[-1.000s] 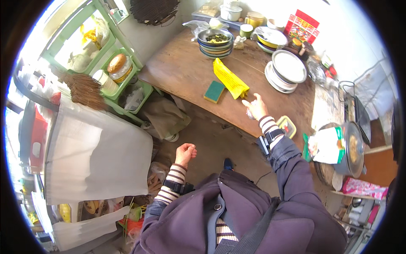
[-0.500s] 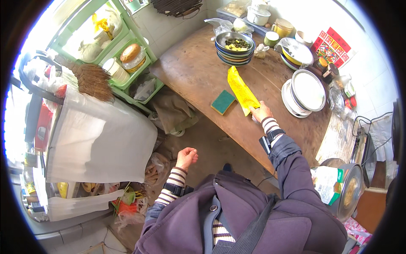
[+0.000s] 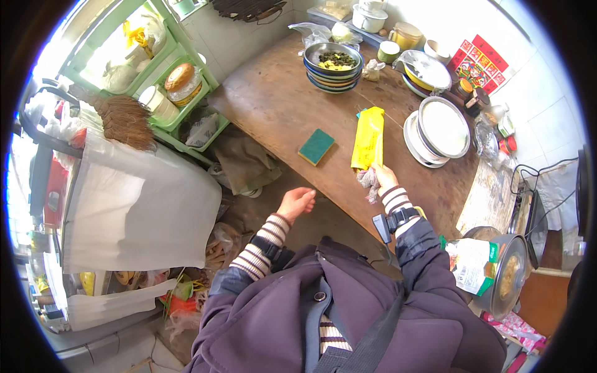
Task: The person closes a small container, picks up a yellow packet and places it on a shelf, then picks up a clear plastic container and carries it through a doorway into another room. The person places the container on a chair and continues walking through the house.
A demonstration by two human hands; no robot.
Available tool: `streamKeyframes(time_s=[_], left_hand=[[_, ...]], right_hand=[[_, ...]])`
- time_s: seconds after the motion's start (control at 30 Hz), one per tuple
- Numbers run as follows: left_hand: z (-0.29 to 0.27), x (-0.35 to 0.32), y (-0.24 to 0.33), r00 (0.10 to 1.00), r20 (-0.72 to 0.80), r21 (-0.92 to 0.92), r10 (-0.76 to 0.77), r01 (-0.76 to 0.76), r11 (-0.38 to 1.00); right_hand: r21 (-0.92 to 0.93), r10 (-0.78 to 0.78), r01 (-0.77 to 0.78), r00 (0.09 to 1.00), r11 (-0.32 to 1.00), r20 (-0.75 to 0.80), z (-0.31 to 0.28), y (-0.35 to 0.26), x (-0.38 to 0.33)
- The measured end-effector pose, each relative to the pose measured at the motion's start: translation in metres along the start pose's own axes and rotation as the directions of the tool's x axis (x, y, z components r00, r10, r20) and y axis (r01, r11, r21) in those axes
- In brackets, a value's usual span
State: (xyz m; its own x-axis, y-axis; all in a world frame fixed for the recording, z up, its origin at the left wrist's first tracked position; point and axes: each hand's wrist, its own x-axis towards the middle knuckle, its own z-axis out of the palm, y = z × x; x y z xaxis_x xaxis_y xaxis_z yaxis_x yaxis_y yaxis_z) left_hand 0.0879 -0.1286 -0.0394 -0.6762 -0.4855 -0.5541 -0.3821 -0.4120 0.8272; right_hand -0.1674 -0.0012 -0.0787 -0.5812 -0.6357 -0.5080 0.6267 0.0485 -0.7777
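Your right hand (image 3: 387, 177) is at the near end of the yellow packet (image 3: 369, 138), thumb and fingers pinched together on its lower right corner. From those fingertips the packet's long axis runs away from you, across the table (image 3: 264, 102) from its front edge toward the back; whether it touches the wood, you cannot tell. Crumpled greyish plastic (image 3: 368, 181) hangs just beside the fingers. Your left hand (image 3: 295, 204) is farther off, short of the front edge, its fingers bent and bunched with no object showing; how tightly they close is hidden. Between packet and left corner lies a green-topped sponge (image 3: 316, 147). Toward the back edge, a metal bowl (image 3: 334, 59) of dark green and yellow food tops a bowl stack. By the right end, a clear-lidded pot (image 3: 511, 280) holds something tan.
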Motion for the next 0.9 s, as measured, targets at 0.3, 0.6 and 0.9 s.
streamKeyframes(time_s=[0.3,0.6,0.9], left_hand=[[0.044,-0.003,0.061,0.965,0.203,-0.452,0.165,-0.057,0.890],[0.013,-0.070,0.044,0.941,-0.167,-0.513,0.295,-0.338,0.789],[-0.051,-0.136,-0.014,0.897,-0.401,-0.594,0.186,-0.409,0.693]], right_hand=[[-0.094,0.101,-0.068,0.906,0.993,0.412,0.045,-0.033,-0.089],[-0.349,0.331,-0.135,0.732,0.927,0.595,0.107,0.008,-0.115],[-0.408,0.356,-0.090,0.677,0.909,0.644,0.157,0.031,-0.131]])
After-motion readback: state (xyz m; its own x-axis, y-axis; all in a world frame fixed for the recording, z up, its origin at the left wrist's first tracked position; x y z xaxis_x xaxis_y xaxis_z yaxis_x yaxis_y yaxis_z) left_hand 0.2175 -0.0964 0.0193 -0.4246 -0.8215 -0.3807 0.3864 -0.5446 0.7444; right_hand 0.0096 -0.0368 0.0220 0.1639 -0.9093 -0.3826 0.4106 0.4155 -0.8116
